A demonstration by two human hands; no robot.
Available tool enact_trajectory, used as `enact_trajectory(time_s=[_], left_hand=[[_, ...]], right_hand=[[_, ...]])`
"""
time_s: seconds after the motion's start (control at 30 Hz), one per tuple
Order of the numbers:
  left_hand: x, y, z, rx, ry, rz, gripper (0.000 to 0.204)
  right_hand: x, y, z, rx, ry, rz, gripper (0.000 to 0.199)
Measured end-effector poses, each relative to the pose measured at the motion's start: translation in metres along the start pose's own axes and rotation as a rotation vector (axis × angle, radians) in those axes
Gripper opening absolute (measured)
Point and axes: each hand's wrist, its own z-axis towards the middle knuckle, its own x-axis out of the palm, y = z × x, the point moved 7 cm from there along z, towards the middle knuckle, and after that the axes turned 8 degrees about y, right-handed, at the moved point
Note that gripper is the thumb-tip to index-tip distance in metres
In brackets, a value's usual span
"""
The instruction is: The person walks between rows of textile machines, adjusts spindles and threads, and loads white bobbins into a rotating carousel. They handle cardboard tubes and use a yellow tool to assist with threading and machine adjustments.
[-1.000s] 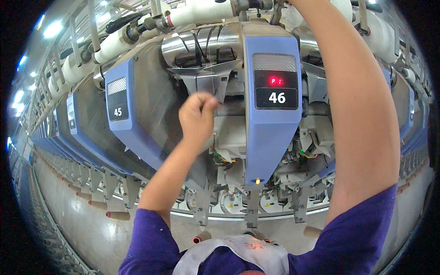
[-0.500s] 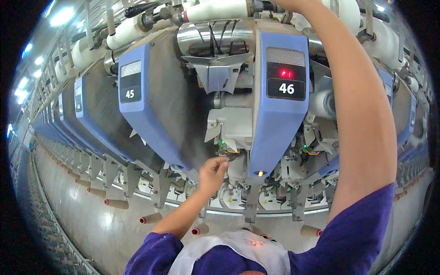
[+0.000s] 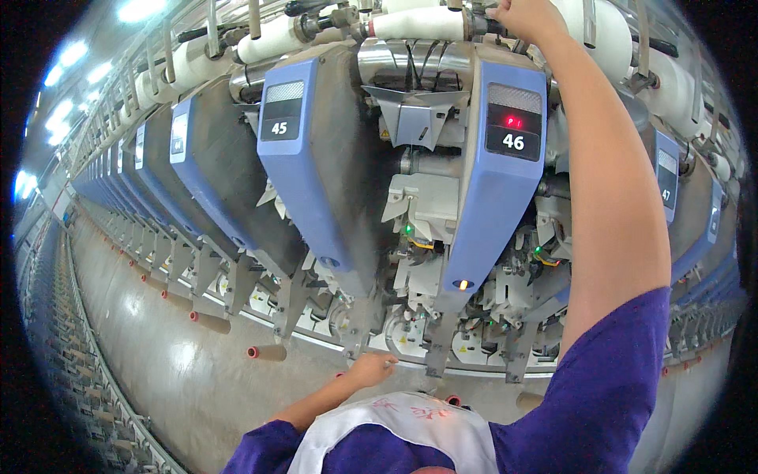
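Note:
My left hand point(image 3: 371, 369) is low in front of the winding machine, just above my apron. Its fingers are curled together, and whatever they may hold is too small to make out. Raised high on the right, my right hand point(image 3: 530, 19) is beside the end of a white yarn package point(image 3: 418, 24). The fingers there are pinched, with nothing I can name between them. Below that hand stands a blue machine housing point(image 3: 505, 186) with a red lit display and an orange lamp. A grey metal guide unit point(image 3: 425, 197) with a green light sits just left of the housing.
More blue housings point(image 3: 288, 150) line the machine on both sides. Brown bobbins with red ends point(image 3: 267, 352) stick out along its lower edge over the grey floor point(image 3: 181, 379). Metal brackets point(image 3: 439, 347) hang down before me. Another machine row point(image 3: 71, 379) runs along the left.
My left hand has dropped from the grey guide unit toward my body. The right hand stays high by the yarn package. The whole view has shifted a little.

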Motion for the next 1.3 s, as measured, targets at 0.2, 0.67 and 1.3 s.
enact_trajectory(time_s=[0.2,0.67,1.3], left_hand=[[0.032,0.019,-0.054,-0.059,0.001,0.011,0.024],[0.041,0.025,-0.112,-0.081,-0.074,-0.076,0.018],[0.057,0.032,-0.112,-0.153,-0.006,-0.251,0.020]], right_hand=[[-0.018,0.016,-0.026,-0.111,-0.124,0.043,0.022],[0.259,0.041,-0.423,0.048,0.648,0.435,0.026],[0.343,-0.005,-0.437,0.404,0.554,0.652,0.031]])
